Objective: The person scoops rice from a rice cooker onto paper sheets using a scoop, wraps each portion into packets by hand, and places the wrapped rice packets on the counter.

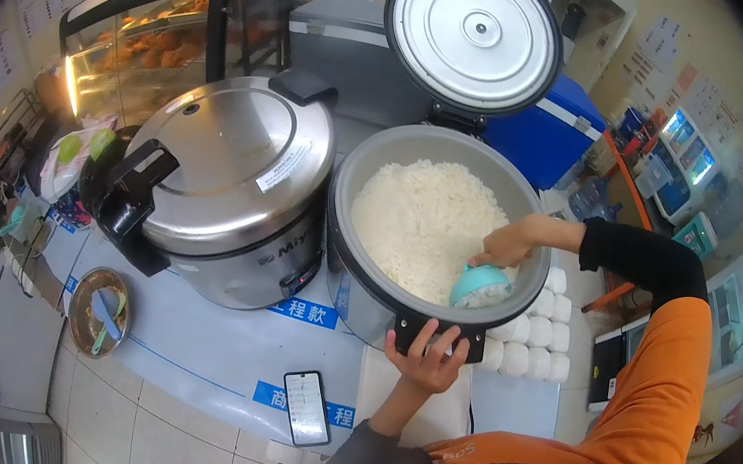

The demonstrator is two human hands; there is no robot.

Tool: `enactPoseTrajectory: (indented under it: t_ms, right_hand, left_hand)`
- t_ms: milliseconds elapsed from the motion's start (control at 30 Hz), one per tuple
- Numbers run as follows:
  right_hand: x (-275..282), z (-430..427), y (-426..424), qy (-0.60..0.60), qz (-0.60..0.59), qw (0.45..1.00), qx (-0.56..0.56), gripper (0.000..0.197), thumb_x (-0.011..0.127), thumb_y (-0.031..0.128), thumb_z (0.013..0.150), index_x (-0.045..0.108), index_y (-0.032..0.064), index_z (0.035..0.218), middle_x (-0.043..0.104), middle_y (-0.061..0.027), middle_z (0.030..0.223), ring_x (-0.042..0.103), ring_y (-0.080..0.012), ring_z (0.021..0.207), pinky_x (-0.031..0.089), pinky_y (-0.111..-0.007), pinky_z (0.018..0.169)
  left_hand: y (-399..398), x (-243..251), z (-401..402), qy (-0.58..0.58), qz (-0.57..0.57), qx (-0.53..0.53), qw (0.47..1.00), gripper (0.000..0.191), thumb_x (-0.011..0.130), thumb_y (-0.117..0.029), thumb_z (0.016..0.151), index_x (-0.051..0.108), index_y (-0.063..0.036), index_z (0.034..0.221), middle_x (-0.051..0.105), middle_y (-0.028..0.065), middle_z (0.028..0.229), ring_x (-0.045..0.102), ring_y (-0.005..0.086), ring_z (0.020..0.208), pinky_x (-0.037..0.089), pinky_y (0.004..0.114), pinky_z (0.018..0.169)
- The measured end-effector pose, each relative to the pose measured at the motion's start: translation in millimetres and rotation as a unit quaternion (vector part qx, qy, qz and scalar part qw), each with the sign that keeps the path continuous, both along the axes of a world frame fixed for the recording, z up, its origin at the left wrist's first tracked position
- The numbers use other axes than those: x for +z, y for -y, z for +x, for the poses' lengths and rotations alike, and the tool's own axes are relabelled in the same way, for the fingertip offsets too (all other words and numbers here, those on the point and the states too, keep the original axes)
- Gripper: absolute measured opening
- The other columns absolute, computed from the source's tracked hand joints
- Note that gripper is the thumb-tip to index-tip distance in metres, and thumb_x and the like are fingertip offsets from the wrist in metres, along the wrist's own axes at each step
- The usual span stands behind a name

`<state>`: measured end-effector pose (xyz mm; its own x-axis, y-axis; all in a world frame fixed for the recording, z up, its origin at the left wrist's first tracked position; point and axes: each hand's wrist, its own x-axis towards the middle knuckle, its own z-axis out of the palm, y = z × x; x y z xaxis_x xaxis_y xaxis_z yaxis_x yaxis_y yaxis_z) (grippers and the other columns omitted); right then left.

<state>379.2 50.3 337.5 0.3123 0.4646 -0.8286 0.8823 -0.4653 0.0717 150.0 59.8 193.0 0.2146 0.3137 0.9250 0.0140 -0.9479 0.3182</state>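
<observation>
My right hand (505, 243) grips a turquoise scoop (478, 281) inside an open commercial rice cooker (371, 315). Some white rice shows at the scoop's mouth, close to the near wall of the grey inner pot (520, 200). Cooked rice (422, 219) is heaped in the pot, higher toward the far side. Outside, my left hand (432, 360) holds the black front latch bracket (418, 330), its fingers hooked over it. The cooker's round metal lid (475, 31) stands raised behind the pot. Several white rounded packets (531, 344) sit in rows beside the cooker, partly hidden by it.
A second rice cooker (232, 172), lid down, stands to the left. A metal bowl with utensils (99, 310) and a smartphone (307, 407) lie on the covered table (197, 344). Behind are a food warmer (148, 57), a grey cooler box (350, 60) and a blue one (534, 142).
</observation>
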Motion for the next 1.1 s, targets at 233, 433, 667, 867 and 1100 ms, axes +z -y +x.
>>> enactPoseTrajectory:
  t_ms: [233, 433, 667, 867, 1100]
  right_hand:
    - [-20, 47, -20, -0.06, 0.329, 0.94, -0.064, 0.054, 0.032, 0.042, 0.095, 0.054, -0.0014, 0.074, 0.053, -0.0144, 0.057, 0.052, -0.0285, 0.051, 0.044, -0.041, 0.058]
    - [-46, 50, -17, 0.118, 0.479, 0.86, 0.13, 0.051, 0.031, 0.039, 0.095, 0.054, -0.0044, 0.08, 0.059, -0.0211, 0.065, 0.057, -0.0374, 0.061, 0.044, -0.046, 0.062]
    - [-46, 29, -20, -0.072, 0.149, 0.986, -0.016, 0.056, 0.028, 0.041, 0.095, 0.061, -0.0052, 0.096, 0.058, -0.0215, 0.067, 0.059, -0.0315, 0.065, 0.047, -0.04, 0.06]
    - [-1, -21, 14, -0.08, 0.15, 0.984, -0.046, 0.067, 0.026, 0.046, 0.095, 0.062, -0.0084, 0.08, 0.06, -0.0265, 0.074, 0.057, -0.0397, 0.07, 0.043, -0.047, 0.072]
    - [-24, -22, 15, -0.09, 0.137, 0.985, -0.057, 0.069, 0.026, 0.048, 0.094, 0.06, -0.0095, 0.077, 0.058, -0.0221, 0.067, 0.054, -0.0335, 0.055, 0.045, -0.042, 0.057]
  left_hand:
    - [2, -4, -5, -0.035, -0.009, -0.005, 0.999, 0.013, 0.052, -0.021, 0.08, 0.06, -0.029, 0.074, 0.059, -0.0122, 0.091, 0.052, 0.0108, 0.1, 0.017, 0.05, 0.1]
    - [-2, -1, -3, -0.037, 0.01, -0.016, 0.999, 0.011, 0.053, -0.023, 0.079, 0.06, -0.0295, 0.074, 0.059, -0.0128, 0.089, 0.052, 0.0102, 0.098, 0.017, 0.049, 0.099]
    - [-1, -3, -4, -0.058, 0.009, -0.021, 0.998, 0.013, 0.051, -0.019, 0.079, 0.06, -0.0283, 0.077, 0.058, -0.0119, 0.092, 0.052, 0.0112, 0.099, 0.017, 0.049, 0.098]
    - [-3, -2, -3, -0.056, 0.01, -0.016, 0.998, 0.013, 0.051, -0.017, 0.078, 0.058, -0.0271, 0.076, 0.058, -0.0109, 0.092, 0.052, 0.0127, 0.1, 0.018, 0.05, 0.098]
    - [-2, 3, -2, -0.061, 0.014, -0.016, 0.998, 0.008, 0.056, -0.016, 0.076, 0.054, -0.0233, 0.074, 0.057, -0.0096, 0.092, 0.047, 0.0171, 0.104, 0.018, 0.052, 0.095]
